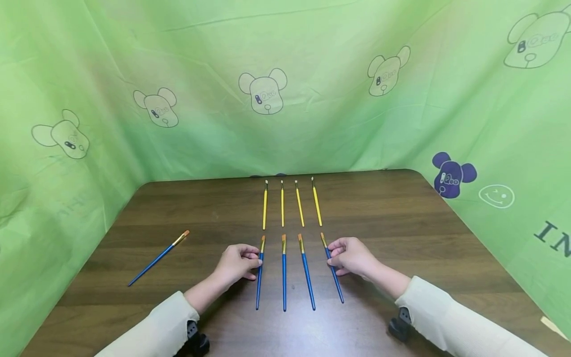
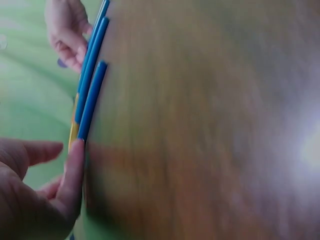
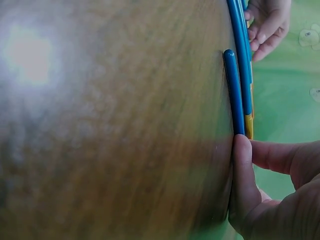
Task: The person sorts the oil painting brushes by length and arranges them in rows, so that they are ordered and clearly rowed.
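In the head view a row of blue-handled paintbrushes with gold ferrules and orange-brown bristles lies on the wooden table. My left hand touches the leftmost blue paintbrush; its thumb lies over the handle below the ferrule, and in the left wrist view the index finger stands apart from the thumb. At the other end of the row my right hand pinches the rightmost blue paintbrush near its ferrule, thumb and index close together. Between the hands lie two more blue paintbrushes, one beside another.
Behind the blue row, several yellow-handled paintbrushes with pale tips lie side by side toward the table's far edge. A separate blue paintbrush lies slantwise at the left. A green printed cloth surrounds the table.
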Available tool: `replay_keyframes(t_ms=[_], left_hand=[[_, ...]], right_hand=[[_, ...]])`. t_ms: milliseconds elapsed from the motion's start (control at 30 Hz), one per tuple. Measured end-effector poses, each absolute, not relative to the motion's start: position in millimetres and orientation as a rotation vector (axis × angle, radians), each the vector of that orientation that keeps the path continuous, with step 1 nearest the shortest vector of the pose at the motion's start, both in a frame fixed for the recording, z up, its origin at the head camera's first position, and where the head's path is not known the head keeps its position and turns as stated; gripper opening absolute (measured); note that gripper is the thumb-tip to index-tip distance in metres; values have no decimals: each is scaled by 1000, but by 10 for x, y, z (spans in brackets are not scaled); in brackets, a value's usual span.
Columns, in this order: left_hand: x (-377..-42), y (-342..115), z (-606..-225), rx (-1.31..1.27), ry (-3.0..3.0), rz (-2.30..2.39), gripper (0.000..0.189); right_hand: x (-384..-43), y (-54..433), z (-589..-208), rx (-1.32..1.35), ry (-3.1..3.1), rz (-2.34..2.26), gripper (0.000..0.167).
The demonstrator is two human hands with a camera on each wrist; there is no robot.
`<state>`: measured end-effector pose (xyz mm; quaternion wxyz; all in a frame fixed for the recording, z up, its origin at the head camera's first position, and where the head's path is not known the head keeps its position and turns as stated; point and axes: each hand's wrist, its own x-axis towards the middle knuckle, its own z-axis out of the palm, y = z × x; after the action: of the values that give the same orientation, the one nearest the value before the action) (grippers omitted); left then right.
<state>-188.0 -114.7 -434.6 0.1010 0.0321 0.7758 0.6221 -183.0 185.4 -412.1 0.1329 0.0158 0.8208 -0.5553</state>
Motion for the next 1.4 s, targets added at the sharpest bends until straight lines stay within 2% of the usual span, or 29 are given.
replay_keyframes(t_ms=[233, 567, 767, 900, 1133, 1400], left_hand=[[-1959, -1469, -4285, 139, 2146, 1944, 35], [-2050, -2187, -4113, 158, 2151, 2070, 47], [-2130, -2656, -3991, 311, 2295, 2018, 30], [-2170, -2929, -3930, 320, 2383, 1908, 27], [-2210, -3330, -4024, 293, 2549, 1625, 47], [-2210, -3488, -4173, 173, 2571, 1527, 50]], right_hand=[[-1833, 1856, -4117, 41, 2379, -1616, 36], [-1836, 1869, -4134, 51, 2366, -1621, 37], [-1848, 1877, -4144, 44, 2359, -1627, 37], [-1855, 1879, -4143, 42, 2358, -1625, 37], [-1858, 1879, -4148, 48, 2349, -1624, 37], [-1868, 1887, -4149, 47, 2341, -1624, 36]])
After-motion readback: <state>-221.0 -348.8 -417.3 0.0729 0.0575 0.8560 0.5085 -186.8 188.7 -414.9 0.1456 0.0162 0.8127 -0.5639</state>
